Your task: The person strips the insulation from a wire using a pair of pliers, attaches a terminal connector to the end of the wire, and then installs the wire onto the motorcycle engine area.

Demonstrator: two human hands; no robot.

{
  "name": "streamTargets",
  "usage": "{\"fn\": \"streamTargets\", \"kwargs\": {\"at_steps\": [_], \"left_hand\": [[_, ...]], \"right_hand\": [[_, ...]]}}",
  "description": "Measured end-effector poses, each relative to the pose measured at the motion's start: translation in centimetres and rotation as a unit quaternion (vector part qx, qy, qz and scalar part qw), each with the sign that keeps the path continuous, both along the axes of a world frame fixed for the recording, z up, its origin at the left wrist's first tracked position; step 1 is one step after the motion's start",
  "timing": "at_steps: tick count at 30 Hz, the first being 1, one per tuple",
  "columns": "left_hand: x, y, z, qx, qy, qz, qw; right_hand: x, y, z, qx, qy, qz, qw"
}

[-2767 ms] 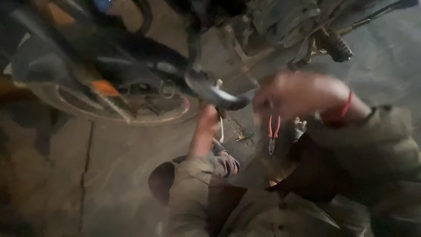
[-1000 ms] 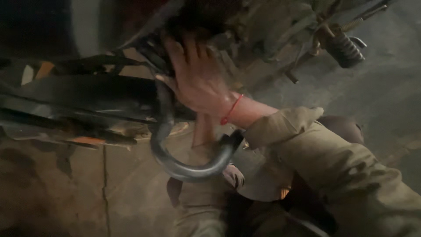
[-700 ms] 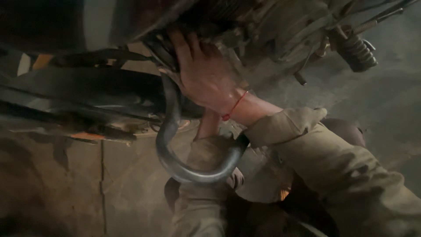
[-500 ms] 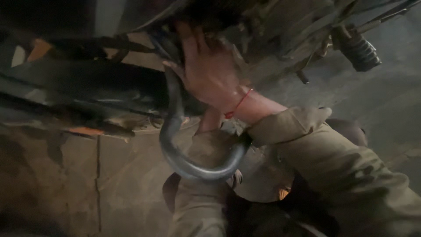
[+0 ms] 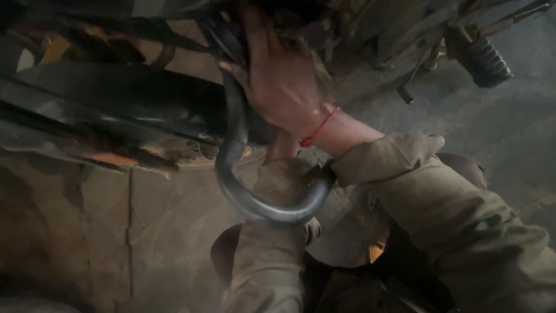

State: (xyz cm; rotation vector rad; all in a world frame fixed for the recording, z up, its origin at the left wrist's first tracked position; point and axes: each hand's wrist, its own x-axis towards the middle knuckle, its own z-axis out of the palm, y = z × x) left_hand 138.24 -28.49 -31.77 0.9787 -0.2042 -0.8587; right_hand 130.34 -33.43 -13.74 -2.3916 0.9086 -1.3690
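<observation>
Curved metal pipe hangs under the motorcycle's underside, looping down and around the left forearm; right hand, fingers spread flat, presses at its upper end, left hand hidden above, grip unreadable.

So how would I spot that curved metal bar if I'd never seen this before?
Start at the underside of the motorcycle filling the top. Below the right hand, which presses against the machine, a grey bar hangs down. It alone bends into a smooth U-shaped hook, looping in front of the olive left sleeve.
</observation>
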Motion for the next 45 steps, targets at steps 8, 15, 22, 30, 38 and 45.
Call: {"fn": "streamTargets", "kwargs": {"at_steps": [8,15,22,30,38,45], "left_hand": [[-0.5,0.2,-0.6,0.003,-0.002,0.004,1.0],[-1.5,0.3,-1.6,-0.002,-0.007,0.004,1.0],[-1.5,0.0,-1.9,0.002,0.007,0.004,1.0],[-1.3,-0.3,-1.9,0.001,0.007,0.008,1.0],[-1.4,-0.5,-2.2,0.006,0.01,0.011,1.0],[-1.6,-1.1,-2.0,0.004,0.012,0.014,1.0]], "right_hand": [[-0.4,0.0,0.2,0.018,-0.006,0.026,0.999],[-0.3,-0.2,0.3,0.003,0.001,0.02,1.0],[-0.4,-0.2,0.3,0.0,-0.001,0.031,1.0],[-0.5,-0.4,0.6,0.027,-0.014,0.054,0.998],[-0.7,-0.2,0.5,-0.021,-0.023,0.036,0.999],[-0.5,-0.4,0.7,-0.034,-0.007,0.013,0.999]]}}
